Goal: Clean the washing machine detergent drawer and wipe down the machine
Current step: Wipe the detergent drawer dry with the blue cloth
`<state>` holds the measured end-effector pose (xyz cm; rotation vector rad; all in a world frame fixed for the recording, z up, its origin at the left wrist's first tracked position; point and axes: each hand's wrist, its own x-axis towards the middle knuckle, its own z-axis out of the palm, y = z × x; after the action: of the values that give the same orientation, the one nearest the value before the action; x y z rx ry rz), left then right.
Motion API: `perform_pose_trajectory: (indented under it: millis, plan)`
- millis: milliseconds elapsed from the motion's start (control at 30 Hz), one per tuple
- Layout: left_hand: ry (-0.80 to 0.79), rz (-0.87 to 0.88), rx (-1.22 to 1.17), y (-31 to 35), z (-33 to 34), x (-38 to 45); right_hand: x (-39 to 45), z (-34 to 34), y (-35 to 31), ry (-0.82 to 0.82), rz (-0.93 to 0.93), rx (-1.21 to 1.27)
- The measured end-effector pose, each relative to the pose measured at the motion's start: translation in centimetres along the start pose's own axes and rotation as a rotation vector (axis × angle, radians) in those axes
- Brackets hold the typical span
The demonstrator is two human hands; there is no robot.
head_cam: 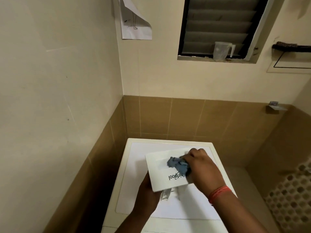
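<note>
The left hand is gripping the detergent drawer from below at its near left corner, holding it above the washing machine top. The right hand is curling around a blue cloth and pressing it on the drawer's white front panel. Farther away, a clear jug is standing on the window sill, and a paper sheet is hanging on the wall.

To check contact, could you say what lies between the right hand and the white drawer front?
A crumpled blue cloth, in the head view.
</note>
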<state>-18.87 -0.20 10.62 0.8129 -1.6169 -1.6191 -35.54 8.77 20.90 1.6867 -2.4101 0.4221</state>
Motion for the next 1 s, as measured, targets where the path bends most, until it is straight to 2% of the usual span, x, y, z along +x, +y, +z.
perform_pose_trajectory:
  millis: [67, 133, 300, 400, 467, 567, 633, 700, 800, 900, 1000]
  plan:
    - [0.008, 0.023, 0.016, -0.2, 0.1, 0.2, -0.2, 0.2, -0.2, 0.035, 0.062, 0.009]
    - [0.011, 0.013, -0.002, -0.2, 0.0, 0.3, -0.4, 0.9, -2.3, 0.045, 0.020, -0.016]
    - [0.021, -0.040, -0.018, -0.1, -0.2, 0.3, 1.1, 0.9, -6.0, -0.035, -0.284, -0.006]
    - [-0.013, -0.036, -0.028, -0.1, 0.0, 0.2, 2.2, -0.7, -3.0, -0.201, -0.503, -0.091]
    - [-0.036, -0.034, -0.100, 0.4, 0.2, 0.2, 2.5, -1.9, -0.2, -0.233, -0.589, -0.217]
    - [-0.006, -0.020, -0.175, 0.5, 0.3, 0.4, 2.4, -2.5, 2.2, -0.181, -0.541, -0.310]
    - [-0.003, -0.038, -0.202, 0.7, 0.3, 0.3, 1.9, -1.8, 0.5, -0.147, -0.444, -0.297]
    - [-0.010, -0.086, -0.124, 0.2, 0.1, 0.1, 1.4, -0.5, -2.6, -0.135, -0.361, -0.218]
    - [0.000, -0.041, 0.077, -0.1, -0.3, -0.1, 1.1, 0.5, -5.7, -0.141, -0.294, -0.071]
    - [0.064, -0.061, -0.005, 0.1, -0.3, -0.1, 1.0, 0.5, -3.6, -0.074, -0.365, -0.016]
    - [0.030, -0.026, -0.096, 0.5, -0.1, -0.1, -0.5, 0.5, 0.8, -0.028, -0.287, 0.019]
